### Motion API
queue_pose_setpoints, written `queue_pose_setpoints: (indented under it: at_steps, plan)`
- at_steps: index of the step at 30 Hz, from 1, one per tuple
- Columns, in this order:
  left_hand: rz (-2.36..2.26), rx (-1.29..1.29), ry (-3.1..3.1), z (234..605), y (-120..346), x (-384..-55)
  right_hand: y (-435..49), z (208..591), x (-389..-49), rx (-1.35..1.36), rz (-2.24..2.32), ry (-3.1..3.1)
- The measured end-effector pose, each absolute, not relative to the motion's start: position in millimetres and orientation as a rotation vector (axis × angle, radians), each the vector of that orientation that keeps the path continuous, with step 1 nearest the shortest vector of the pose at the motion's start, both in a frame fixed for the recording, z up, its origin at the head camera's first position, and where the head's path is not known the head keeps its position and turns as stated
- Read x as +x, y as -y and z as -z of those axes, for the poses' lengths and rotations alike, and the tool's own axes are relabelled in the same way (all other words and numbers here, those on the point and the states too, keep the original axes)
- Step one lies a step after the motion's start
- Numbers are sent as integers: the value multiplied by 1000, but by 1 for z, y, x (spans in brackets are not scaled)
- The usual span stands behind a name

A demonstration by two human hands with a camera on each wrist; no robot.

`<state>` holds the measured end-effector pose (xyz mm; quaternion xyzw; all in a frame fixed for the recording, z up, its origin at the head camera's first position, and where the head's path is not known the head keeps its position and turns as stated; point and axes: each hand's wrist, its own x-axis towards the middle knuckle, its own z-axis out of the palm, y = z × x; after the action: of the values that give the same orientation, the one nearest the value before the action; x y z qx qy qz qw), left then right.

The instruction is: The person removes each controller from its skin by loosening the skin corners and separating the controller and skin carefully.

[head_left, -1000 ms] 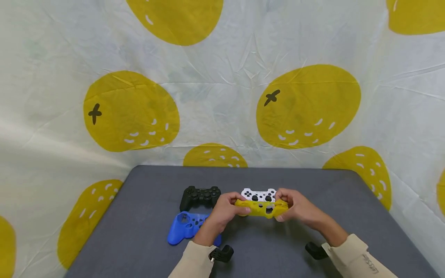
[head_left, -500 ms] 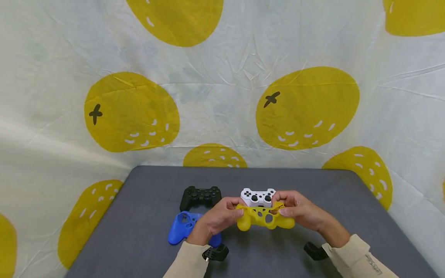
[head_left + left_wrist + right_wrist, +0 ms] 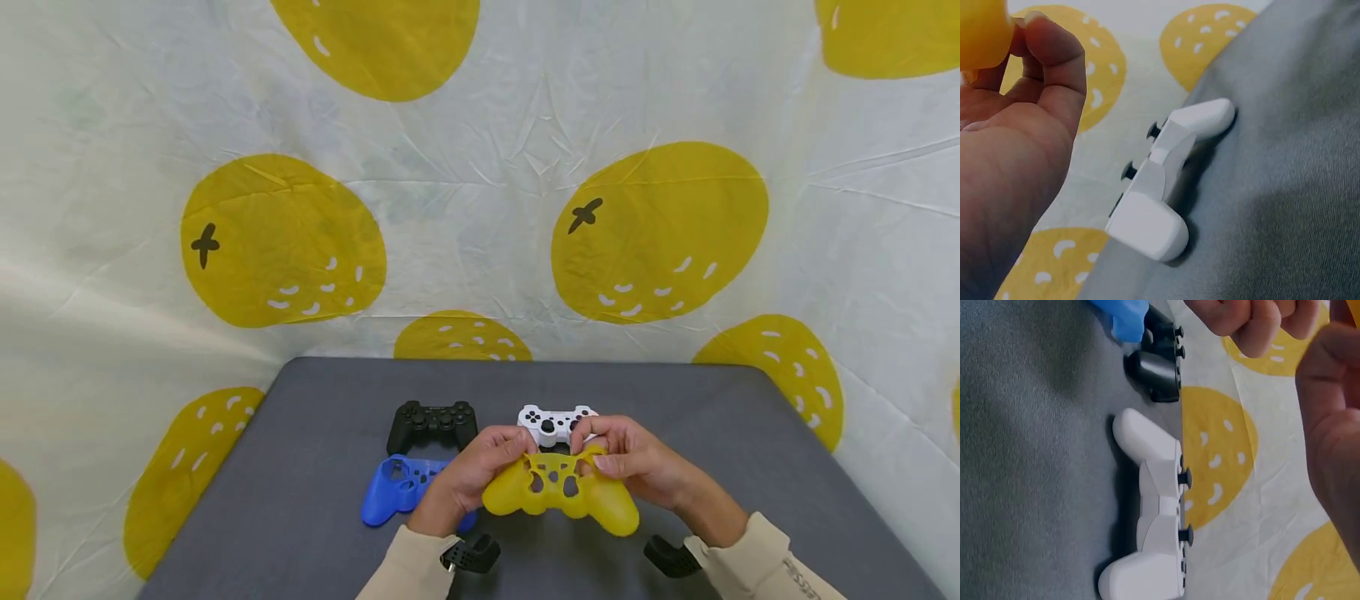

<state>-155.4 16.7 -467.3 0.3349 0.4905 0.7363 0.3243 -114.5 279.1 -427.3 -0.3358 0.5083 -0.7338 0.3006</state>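
Observation:
Both hands hold a yellow controller cover (image 3: 553, 492) with several cut-out holes, raised in front of a white game controller (image 3: 551, 423). My left hand (image 3: 480, 467) pinches the cover's upper left edge between thumb and fingers. At the upper right edge, my right hand (image 3: 641, 462) pinches it the same way. The cover's two grips point toward me. In the left wrist view only a corner of the yellow cover (image 3: 984, 34) shows, at the fingertips. The white controller (image 3: 1154, 506) lies on the table in the right wrist view, its sticks visible.
A black game controller (image 3: 432, 423) lies at the back left on the dark grey table (image 3: 300, 500). In front of it is a blue controller cover (image 3: 397, 492), partly hidden by the left arm. A white cloth (image 3: 465, 242) with yellow fruit prints hangs behind the table.
The yellow cover has tilted from nearly edge-on to showing its broad face, its grips swinging down toward me. Both hands still hold it; the controllers have stayed put.

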Motion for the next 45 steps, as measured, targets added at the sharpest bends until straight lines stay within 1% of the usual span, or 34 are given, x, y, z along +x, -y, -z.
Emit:
queue_pose_setpoints:
  at_steps: [5,11,14,20,24,28,32,39,45]
  plan:
    - [-1946,913,-1235,464,-16,-153,-277,425,-111,-898,1945,-1504]
    - [-1978,829,-1191,466,-10,-152,-279,425,-112,-847,1984,-1694]
    - [-1981,749,-1208,467,-7,-150,-280,424,-112,-839,2005,-1721]
    - [-2003,506,-1248,468,-5,-146,-284,421,-111,-834,2027,-1782]
    - [-2070,415,-1311,466,-6,-145,-287,423,-110,-725,1978,-1944]
    - [-2107,397,-1335,461,-6,-147,-289,424,-107,-554,1868,-2125]
    - [-2062,376,-1416,464,-1,-149,-290,424,-103,-448,1814,-2241]
    - [-1990,309,-1653,461,6,-146,-293,430,-98,-424,1796,-2370]
    - [-1966,284,-1737,463,5,-144,-294,437,-95,-412,1791,-2422]
